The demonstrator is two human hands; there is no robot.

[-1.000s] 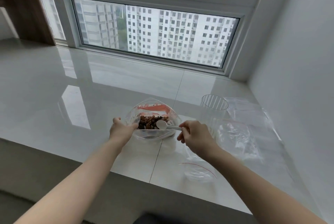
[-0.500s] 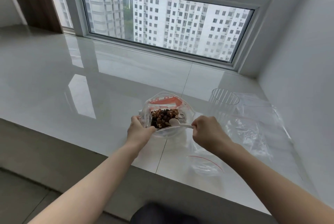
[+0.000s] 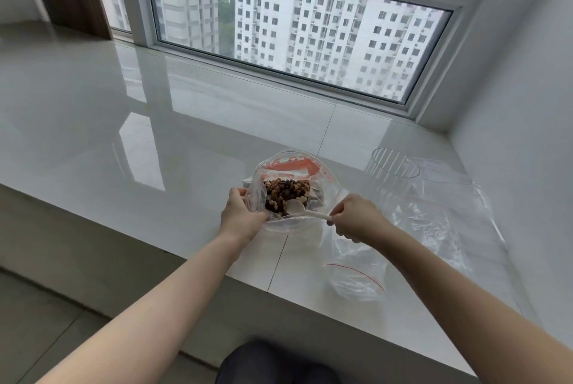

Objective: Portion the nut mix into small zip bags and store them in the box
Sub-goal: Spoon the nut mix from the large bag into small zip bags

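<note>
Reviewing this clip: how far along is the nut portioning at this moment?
Early stage. Done: the large nut bag stands open. In hand: the left hand grips its rim while the right hand holds a white spoon resting on the nuts. Left: the small zip bags look empty, and no filled bag or storage box is visible.

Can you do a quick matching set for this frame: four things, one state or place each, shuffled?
Things:
1. white spoon
2. big nut bag
3. clear cup
4. small zip bag

States:
A. empty, upright, right of the nut bag
B. lying flat near the ledge edge, red seal line
C. held open by the left hand
D. bowl in the nuts, handle pinched by the right hand

Pairs: 1-D, 2-C, 3-A, 4-B
</note>
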